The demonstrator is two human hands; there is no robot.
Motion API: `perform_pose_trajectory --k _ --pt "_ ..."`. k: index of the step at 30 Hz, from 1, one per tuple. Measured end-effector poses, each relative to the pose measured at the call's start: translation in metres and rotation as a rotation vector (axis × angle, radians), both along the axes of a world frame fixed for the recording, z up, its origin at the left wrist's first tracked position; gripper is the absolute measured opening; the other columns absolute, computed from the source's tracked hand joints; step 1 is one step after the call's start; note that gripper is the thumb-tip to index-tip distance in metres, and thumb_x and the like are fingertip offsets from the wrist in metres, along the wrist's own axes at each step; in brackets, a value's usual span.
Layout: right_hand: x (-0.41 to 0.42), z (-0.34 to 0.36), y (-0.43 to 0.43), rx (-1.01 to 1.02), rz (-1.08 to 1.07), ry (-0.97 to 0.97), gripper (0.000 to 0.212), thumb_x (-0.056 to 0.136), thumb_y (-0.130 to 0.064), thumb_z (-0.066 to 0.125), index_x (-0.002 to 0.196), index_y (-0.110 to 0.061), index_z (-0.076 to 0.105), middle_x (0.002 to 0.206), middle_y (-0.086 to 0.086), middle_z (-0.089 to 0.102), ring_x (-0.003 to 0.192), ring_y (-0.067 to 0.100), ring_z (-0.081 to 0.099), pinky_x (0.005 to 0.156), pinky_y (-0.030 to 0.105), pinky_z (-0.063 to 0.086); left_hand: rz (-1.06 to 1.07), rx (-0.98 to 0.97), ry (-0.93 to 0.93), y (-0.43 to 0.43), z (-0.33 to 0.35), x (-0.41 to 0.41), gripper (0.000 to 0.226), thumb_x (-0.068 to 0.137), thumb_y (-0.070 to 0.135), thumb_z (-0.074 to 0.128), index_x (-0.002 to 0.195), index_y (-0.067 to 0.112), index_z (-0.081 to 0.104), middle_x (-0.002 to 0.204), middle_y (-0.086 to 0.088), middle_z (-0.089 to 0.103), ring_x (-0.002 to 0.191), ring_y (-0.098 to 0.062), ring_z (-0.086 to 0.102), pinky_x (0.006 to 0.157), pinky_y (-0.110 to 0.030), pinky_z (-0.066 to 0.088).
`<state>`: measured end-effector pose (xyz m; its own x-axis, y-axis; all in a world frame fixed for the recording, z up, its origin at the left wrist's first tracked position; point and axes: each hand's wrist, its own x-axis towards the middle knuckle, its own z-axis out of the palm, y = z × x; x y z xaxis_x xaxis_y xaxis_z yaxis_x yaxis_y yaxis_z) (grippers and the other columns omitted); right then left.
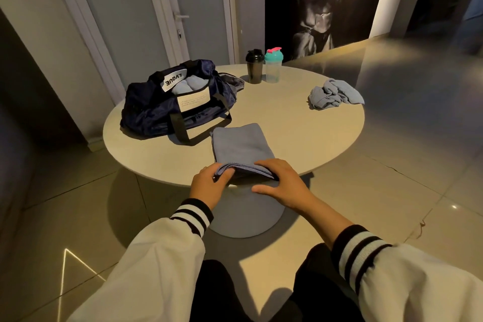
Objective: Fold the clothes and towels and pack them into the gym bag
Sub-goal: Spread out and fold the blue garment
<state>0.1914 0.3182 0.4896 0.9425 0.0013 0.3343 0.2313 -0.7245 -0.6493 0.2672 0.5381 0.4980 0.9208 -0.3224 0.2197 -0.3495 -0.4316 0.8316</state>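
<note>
A folded blue-grey towel [239, 144] lies flat on the round table [300, 123], its near end hanging over the front edge. My left hand [209, 183] pinches that end's left corner. My right hand [277, 180] grips the same end on the right, fingers on top and thumb underneath. A navy gym bag [156, 110] stands open at the back left with rolled blue cloth showing inside. A crumpled blue-grey cloth [334, 97] sits near the right edge.
A black shaker bottle [254, 66] and a clear one with a teal lid [273, 65] stand at the table's far edge. The table rests on a thick pedestal [245, 217]. White doors lie behind the bag, tiled floor all round.
</note>
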Motion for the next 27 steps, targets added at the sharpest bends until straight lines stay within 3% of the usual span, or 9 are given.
perform_pose_trajectory --k 3,5,8,11,16,21,23,25,27 --pt "0.01 0.01 -0.002 -0.02 -0.062 -0.034 0.049 0.087 -0.018 0.074 0.132 -0.027 0.059 0.128 -0.003 0.063 0.112 0.018 0.052 0.097 0.032 0.044 0.047 -0.072 0.029 -0.006 0.011 0.001 0.021 0.097 0.039 0.06 0.107 0.022 0.068 0.101 0.0 0.07 0.097 -0.017 0.065 0.086 -0.03 0.054" --pt "0.018 0.024 0.0 0.079 -0.1 -0.04 0.043 0.086 -0.001 0.065 0.123 -0.021 0.065 0.119 0.0 0.067 0.104 0.016 0.057 0.091 0.027 0.047 0.06 -0.111 0.029 -0.01 0.022 0.004 0.017 0.097 0.037 0.06 0.106 0.022 0.064 0.1 0.001 0.068 0.098 -0.018 0.065 0.079 -0.022 0.049" --pt "0.032 0.044 0.005 0.268 -0.114 -0.006 0.023 0.094 -0.008 0.058 0.112 -0.018 0.07 0.104 -0.004 0.069 0.089 0.008 0.06 0.076 0.009 0.045 0.089 -0.206 0.05 -0.013 0.032 0.015 0.022 0.095 0.037 0.063 0.114 0.026 0.059 0.108 0.003 0.065 0.103 -0.016 0.061 0.085 -0.024 0.047" --pt "0.054 0.05 0.007 0.412 -0.169 0.003 0.013 0.095 -0.014 0.058 0.095 -0.022 0.068 0.09 -0.008 0.067 0.081 0.009 0.06 0.064 0.01 0.043 0.026 -0.298 0.137 -0.011 0.027 0.025 0.031 0.09 0.032 0.072 0.114 0.034 0.054 0.114 0.007 0.063 0.101 -0.012 0.062 0.078 -0.025 0.056" --pt "0.085 0.05 0.007 0.51 -0.211 0.049 0.02 0.094 -0.026 0.064 0.113 -0.022 0.066 0.104 -0.01 0.067 0.093 0.005 0.061 0.07 0.01 0.044 0.043 -0.166 0.125 -0.012 0.011 0.054 0.045 0.091 0.026 0.071 0.132 0.029 0.05 0.122 0.006 0.064 0.11 -0.014 0.062 0.094 -0.033 0.053" --pt "0.092 0.04 0.011 0.616 -0.144 0.118 0.017 0.095 -0.03 0.064 0.111 -0.035 0.061 0.11 -0.011 0.065 0.104 0.015 0.062 0.082 0.028 0.049 0.154 -0.178 0.164 -0.033 0.013 0.08 0.031 0.094 0.029 0.067 0.123 0.021 0.056 0.109 -0.003 0.068 0.102 -0.024 0.066 0.085 -0.038 0.057" --pt "0.093 0.038 0.013 0.58 -0.15 0.124 0.04 0.096 -0.021 0.062 0.134 -0.028 0.052 0.118 -0.009 0.061 0.106 0.014 0.059 0.086 0.03 0.047 0.199 -0.154 0.149 -0.04 0.011 0.086 0.034 0.096 0.031 0.065 0.126 0.02 0.054 0.111 -0.004 0.066 0.104 -0.026 0.064 0.09 -0.042 0.056" --pt "0.095 0.031 0.012 0.593 -0.195 0.096 0.074 0.094 -0.027 0.065 0.156 -0.029 0.023 0.12 -0.011 0.056 0.105 0.009 0.057 0.082 0.022 0.046 0.221 -0.168 0.14 -0.042 0.007 0.089 0.039 0.096 0.033 0.064 0.131 0.026 0.05 0.114 -0.001 0.065 0.106 -0.025 0.063 0.094 -0.046 0.054" --pt "0.095 0.021 0.009 0.621 -0.217 0.024 0.078 0.093 -0.035 0.067 0.153 -0.037 0.017 0.108 -0.011 0.065 0.091 0.008 0.066 0.07 0.014 0.051 0.237 -0.22 0.137 -0.041 0.002 0.092 0.046 0.096 0.035 0.065 0.137 0.031 0.045 0.12 -0.001 0.064 0.11 -0.024 0.062 0.097 -0.048 0.053"
